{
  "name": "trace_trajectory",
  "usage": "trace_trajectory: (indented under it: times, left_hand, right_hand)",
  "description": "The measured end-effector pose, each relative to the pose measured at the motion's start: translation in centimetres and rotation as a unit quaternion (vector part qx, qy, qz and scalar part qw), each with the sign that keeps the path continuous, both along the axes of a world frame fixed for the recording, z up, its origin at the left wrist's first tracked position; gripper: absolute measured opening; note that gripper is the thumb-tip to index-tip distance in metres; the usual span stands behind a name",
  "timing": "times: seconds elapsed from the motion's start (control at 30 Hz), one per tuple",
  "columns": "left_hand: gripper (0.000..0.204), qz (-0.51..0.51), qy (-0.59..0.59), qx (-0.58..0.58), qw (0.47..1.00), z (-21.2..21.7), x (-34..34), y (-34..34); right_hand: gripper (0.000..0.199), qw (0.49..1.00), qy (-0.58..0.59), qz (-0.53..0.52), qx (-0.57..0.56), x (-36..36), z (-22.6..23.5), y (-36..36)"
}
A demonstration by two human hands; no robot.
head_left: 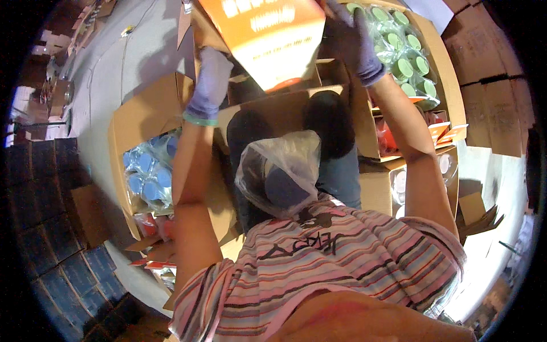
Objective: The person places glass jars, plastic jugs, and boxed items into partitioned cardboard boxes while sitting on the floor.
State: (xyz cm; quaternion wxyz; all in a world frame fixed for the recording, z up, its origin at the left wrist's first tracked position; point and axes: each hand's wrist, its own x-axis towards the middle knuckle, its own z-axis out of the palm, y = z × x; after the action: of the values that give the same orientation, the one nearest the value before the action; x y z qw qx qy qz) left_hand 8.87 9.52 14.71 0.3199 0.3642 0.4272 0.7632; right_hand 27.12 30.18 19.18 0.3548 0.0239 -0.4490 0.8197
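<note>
An orange and white printed carton (273, 43) stands tilted over an open cardboard box (285, 98) with dividers, just beyond my knees. My left hand (212, 80), in a pale purple glove, is beside the carton's left edge, against a brown flap; its fingertips are hidden. At the carton's right edge is my right hand (354, 51), in a similar glove. Its fingers, partly in shadow, look stretched and apart. On my lap rests a clear plastic bag (279, 171) with a round, dark blue-grey object inside.
To the right, an open box (450, 68) holds several green-capped, plastic-wrapped containers (403, 68). Blue-capped ones (149, 174) fill a box (154, 105) on the left. Stacked brown cartons (490, 108) stand at far right, dark stacked boxes (51, 194) at far left.
</note>
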Motion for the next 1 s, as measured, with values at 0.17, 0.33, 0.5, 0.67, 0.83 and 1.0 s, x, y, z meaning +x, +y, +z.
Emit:
trace_trajectory:
  times: [0.17,0.33,0.5,0.67,0.83,1.0]
  left_hand:
    - [0.049,0.11,0.044,-0.088,0.989,-2.0,3.0,-0.8]
    - [0.052,0.221,0.155,-0.069,0.96,1.1,3.1,-1.3]
    - [0.051,0.112,0.067,-0.035,0.991,0.5,0.1,-1.4]
    - [0.055,-0.065,0.095,-0.098,0.989,3.9,-2.9,-2.8]
    - [0.051,-0.142,0.187,-0.142,0.962,6.5,-2.5,-0.1]
    - [0.042,0.192,0.452,-0.12,0.863,4.9,-7.0,0.4]
  right_hand:
    - [0.048,0.965,-0.159,0.025,0.207,0.0,-5.2,-2.0]
    - [0.038,0.911,-0.172,-0.052,0.371,1.1,-7.4,-0.3]
    - [0.029,0.886,-0.164,-0.111,0.419,0.8,-5.9,-0.8]
    - [0.049,0.966,-0.177,-0.01,0.188,-2.3,-2.8,1.6]
    - [0.072,0.84,-0.192,0.071,0.503,-5.6,-0.7,1.3]
    - [0.038,0.843,-0.241,-0.056,0.477,-6.0,-2.8,3.2]
